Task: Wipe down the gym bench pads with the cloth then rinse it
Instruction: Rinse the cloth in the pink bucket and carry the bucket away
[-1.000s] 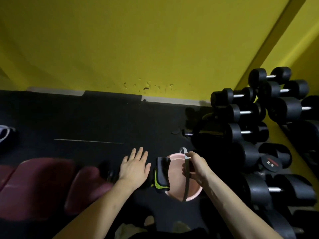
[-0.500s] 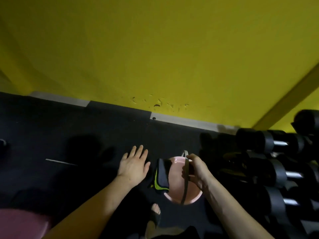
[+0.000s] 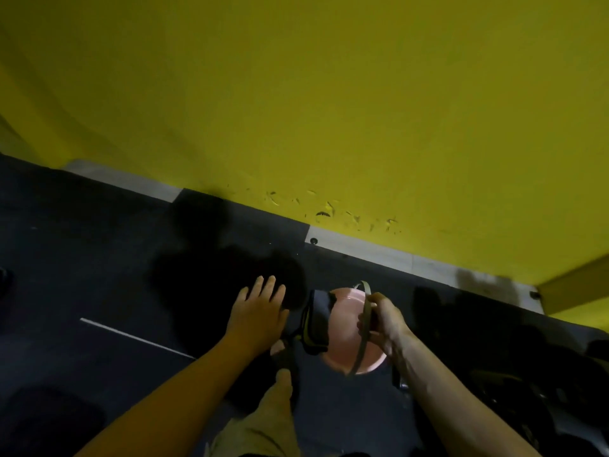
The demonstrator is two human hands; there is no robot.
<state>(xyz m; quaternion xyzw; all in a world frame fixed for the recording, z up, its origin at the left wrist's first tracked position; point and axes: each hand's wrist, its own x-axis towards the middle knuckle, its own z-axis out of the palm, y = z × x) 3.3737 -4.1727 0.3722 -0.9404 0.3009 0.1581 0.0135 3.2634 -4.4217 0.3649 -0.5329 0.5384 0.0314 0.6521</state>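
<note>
A small pink bucket (image 3: 346, 319) hangs in the air from its grey handle (image 3: 362, 328), which my right hand (image 3: 384, 319) grips. A dark cloth with a yellow-green edge (image 3: 316, 321) is draped over the bucket's left rim. My left hand (image 3: 258, 313) is stretched out flat, fingers apart, just left of the cloth and holding nothing. No bench pad shows in this view.
A yellow wall (image 3: 329, 110) fills the upper half, with a pale skirting strip (image 3: 362, 250) at its foot. Below lies dark rubber floor (image 3: 99, 275) with a white line (image 3: 138, 338). My foot in a sandal (image 3: 285, 364) is beneath the bucket. Dark shapes sit at the lower right.
The view has swung up and to the left: the red bench pads and the dumbbell rack have left the frame. Both hands keep their hold and pose, with the bucket carried along.
</note>
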